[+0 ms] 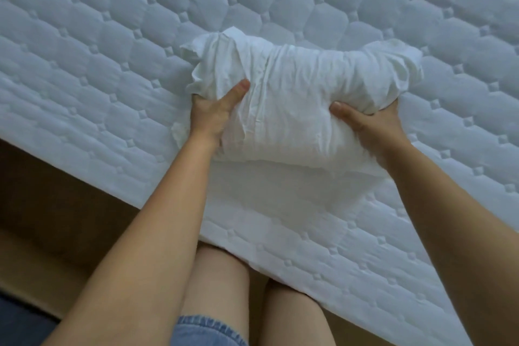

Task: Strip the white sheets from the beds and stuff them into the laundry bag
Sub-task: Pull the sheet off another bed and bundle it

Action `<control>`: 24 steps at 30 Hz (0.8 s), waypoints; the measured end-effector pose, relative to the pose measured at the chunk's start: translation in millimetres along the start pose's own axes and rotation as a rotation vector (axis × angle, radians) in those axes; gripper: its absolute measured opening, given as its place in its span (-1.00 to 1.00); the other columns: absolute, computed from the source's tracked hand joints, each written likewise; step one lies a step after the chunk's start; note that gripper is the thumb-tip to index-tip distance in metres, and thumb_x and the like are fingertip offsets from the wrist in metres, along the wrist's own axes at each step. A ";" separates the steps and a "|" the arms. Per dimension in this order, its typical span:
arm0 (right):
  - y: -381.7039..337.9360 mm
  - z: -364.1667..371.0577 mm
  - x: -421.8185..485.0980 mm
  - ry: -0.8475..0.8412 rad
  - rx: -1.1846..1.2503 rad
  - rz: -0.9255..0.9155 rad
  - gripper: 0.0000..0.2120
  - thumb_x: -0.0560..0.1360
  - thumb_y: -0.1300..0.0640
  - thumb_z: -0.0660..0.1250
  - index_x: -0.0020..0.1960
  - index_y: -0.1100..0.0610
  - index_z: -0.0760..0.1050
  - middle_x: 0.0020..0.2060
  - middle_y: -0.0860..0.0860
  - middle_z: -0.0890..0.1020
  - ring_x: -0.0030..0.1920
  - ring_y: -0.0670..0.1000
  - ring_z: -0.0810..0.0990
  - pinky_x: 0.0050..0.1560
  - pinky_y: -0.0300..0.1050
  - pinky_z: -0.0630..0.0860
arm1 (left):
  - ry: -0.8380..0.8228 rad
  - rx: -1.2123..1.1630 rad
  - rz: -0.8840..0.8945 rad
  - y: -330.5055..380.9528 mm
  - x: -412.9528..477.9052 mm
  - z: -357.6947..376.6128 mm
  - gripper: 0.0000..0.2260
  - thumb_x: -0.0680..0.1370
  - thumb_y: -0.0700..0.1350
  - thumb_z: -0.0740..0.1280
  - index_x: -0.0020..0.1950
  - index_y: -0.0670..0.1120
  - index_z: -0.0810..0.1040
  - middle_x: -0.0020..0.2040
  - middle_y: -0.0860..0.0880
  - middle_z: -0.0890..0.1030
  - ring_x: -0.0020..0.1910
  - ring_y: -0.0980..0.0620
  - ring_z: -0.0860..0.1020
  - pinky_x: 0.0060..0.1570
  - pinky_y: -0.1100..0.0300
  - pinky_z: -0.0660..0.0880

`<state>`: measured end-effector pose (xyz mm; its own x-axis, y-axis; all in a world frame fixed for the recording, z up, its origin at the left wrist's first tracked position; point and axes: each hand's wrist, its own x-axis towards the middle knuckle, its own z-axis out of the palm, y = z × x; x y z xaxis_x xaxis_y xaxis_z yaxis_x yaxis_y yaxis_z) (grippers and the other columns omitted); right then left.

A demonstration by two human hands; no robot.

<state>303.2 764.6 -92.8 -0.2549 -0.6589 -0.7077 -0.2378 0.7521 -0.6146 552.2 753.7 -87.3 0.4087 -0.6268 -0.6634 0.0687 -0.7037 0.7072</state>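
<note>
Bedding bundled, head camera: a balled white sheet (pixel 303 98) is held over the bare quilted mattress (pixel 112 36), its long axis running side to side. The left grip (pixel 213 115) and right grip (pixel 370 129) each clutch one end, both arms equally near. Brown floor (pixel 56 205) shows at left; no laundry bag is in view.

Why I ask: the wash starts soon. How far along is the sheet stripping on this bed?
Done: the mattress lies bare, its quilted top showing. In hand: the left hand and right hand both grip the bunched white sheet over the mattress near its edge. Left: stuffing the bundle away; no laundry bag is in view, and other beds cannot be seen.
</note>
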 end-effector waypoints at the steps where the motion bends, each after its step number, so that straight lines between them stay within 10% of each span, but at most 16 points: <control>1: 1.7 -2.3 2.8 -0.012 0.024 0.005 0.33 -0.12 -0.36 0.52 0.50 0.03 0.05 0.40 -0.06 0.32 0.35 -0.03 0.36 0.34 -0.10 0.33 | -0.040 -0.013 -0.010 0.1 3.7 1.3 -0.39 0.19 -0.01 0.62 0.19 -0.04 0.51 0.12 0.01 0.62 0.11 0.05 0.60 0.16 0.09 0.53; 7: 10.8 -8.4 17.5 -0.016 0.136 0.022 0.32 -0.11 -0.37 0.56 0.49 0.02 0.06 0.37 -0.06 0.36 0.33 -0.02 0.41 0.36 0.02 0.38 | -0.307 -0.055 -0.171 13.1 27.7 16.5 -0.67 0.33 -0.14 0.51 0.07 -0.15 0.61 -0.04 -0.09 0.69 -0.14 0.01 0.67 -0.24 0.19 0.59; 24: 19.0 -7.3 -36.5 0.126 0.301 0.058 -0.63 0.41 -0.21 0.37 0.10 -0.01 0.51 -0.14 -0.12 0.64 -0.22 -0.21 0.64 -0.26 -0.31 0.56 | -0.657 -0.039 -0.241 7.1 43.1 -4.3 -0.32 0.28 0.06 0.47 0.33 -0.22 0.50 0.27 -0.22 0.54 0.23 -0.20 0.54 0.23 -0.08 0.48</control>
<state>301.1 802.8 -76.1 -0.3782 -0.5974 -0.7072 0.0637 0.7453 -0.6636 574.2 723.2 -109.8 -0.2557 -0.5361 -0.8045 0.1255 -0.8435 0.5223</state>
